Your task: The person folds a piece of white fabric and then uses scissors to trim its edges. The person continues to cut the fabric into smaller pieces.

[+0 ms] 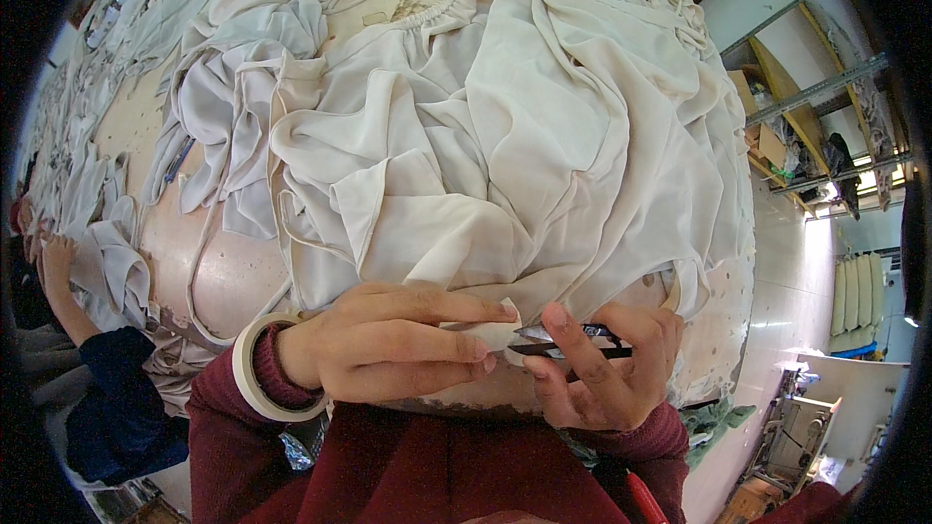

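Observation:
My left hand [388, 340], with a roll of cream tape [250, 366] around its wrist, pinches the edge of a pale cream garment [544, 126] near the table's front edge, its fingers closed on the cloth. My right hand [607, 369] is closed around small black thread snips [573, 343], their points at the bit of cloth beside my left fingertips. The garment lies crumpled in loose folds, with long straps and a gathered band.
More pale garments [252, 49] and a blue pen [177, 159] lie on the worn table [209, 272]. At left a co-worker's hand [56, 262] handles cloth, with a dark sleeve [116, 408]. Shelving [806, 116] stands at right. A red pen [646, 500] is at my front.

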{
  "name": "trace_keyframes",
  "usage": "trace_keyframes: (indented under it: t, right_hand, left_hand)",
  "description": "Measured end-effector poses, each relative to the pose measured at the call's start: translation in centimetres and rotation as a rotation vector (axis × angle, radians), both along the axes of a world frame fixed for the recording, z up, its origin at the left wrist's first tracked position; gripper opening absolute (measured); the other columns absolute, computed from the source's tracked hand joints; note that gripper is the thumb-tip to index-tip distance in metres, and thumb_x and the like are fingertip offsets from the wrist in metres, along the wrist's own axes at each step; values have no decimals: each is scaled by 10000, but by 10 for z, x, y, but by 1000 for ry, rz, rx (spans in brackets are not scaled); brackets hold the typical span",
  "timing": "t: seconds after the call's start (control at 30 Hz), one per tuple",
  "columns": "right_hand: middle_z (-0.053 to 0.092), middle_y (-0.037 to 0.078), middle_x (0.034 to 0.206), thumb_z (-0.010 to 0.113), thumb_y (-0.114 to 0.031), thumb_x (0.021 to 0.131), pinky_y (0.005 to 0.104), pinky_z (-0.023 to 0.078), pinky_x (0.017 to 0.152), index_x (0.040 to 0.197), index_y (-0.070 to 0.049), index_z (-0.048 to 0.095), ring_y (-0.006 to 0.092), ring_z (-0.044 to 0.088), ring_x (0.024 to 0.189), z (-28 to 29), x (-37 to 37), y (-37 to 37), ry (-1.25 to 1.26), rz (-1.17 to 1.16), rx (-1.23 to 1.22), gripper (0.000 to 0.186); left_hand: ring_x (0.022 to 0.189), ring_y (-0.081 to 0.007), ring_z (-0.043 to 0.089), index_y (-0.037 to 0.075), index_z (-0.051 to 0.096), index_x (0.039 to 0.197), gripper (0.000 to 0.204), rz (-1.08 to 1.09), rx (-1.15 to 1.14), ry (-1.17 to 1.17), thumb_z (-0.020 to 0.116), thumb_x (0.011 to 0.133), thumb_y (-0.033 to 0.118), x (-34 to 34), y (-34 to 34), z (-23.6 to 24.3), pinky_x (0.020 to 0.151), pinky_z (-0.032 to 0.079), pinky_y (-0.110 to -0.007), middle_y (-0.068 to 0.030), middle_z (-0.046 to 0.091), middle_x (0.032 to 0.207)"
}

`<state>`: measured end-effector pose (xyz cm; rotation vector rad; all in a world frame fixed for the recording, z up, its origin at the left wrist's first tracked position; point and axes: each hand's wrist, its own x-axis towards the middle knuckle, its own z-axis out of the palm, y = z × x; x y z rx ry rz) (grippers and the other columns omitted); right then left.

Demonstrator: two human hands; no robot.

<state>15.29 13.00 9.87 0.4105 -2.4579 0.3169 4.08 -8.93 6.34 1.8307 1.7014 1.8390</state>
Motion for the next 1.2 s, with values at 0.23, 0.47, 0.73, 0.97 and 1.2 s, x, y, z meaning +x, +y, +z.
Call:
trace_keyframes:
  t: [0.23, 0.47, 0.73, 0.97, 1.2]
  right_hand:
    - [525, -24, 886, 793, -372, 719, 292, 373, 642, 1171, -250, 717, 136, 494, 698, -1, 0, -1, 11, -6, 3, 474]
    - [521, -23, 895, 790, -382, 726, 292, 382, 649, 1186, -255, 708, 138, 494, 700, -1, 0, 0, 12, -9, 19, 485]
    - [512, -20, 896, 784, -393, 740, 291, 384, 636, 1194, -267, 703, 145, 491, 708, -7, 4, -3, 56, -61, 68, 477]
    - [542, 6, 873, 819, -388, 717, 319, 408, 629, 1177, -189, 706, 163, 507, 714, -8, -2, 2, 57, -95, -102, 514]
    - [572, -1, 748, 883, -251, 646, 266, 414, 530, 1094, -59, 709, 150, 518, 593, 6, -9, 5, -266, 268, -615, 518]
  left_hand:
    - [904, -394, 691, -30, 590, 1123, 362, 21, 50, -7, 730, 789, -16, 0, 3, -2, 712, 563, -387, -322, 602, 1183]
    - [856, -377, 699, -36, 589, 1112, 362, 20, 59, -20, 734, 781, -17, 1, 3, -2, 671, 563, -373, -333, 609, 1157]
    - [844, -360, 701, -36, 595, 1105, 351, 35, 43, 16, 739, 786, -7, 2, 4, -5, 651, 561, -353, -325, 615, 1152]
    - [996, -403, 670, -35, 598, 1139, 352, -50, -25, -34, 715, 808, -8, 3, 3, -3, 768, 560, -400, -296, 612, 1181]
    - [992, -399, 670, -29, 616, 1119, 343, -13, -84, -53, 729, 795, -17, 0, 0, 1, 822, 547, -414, -281, 626, 1157]
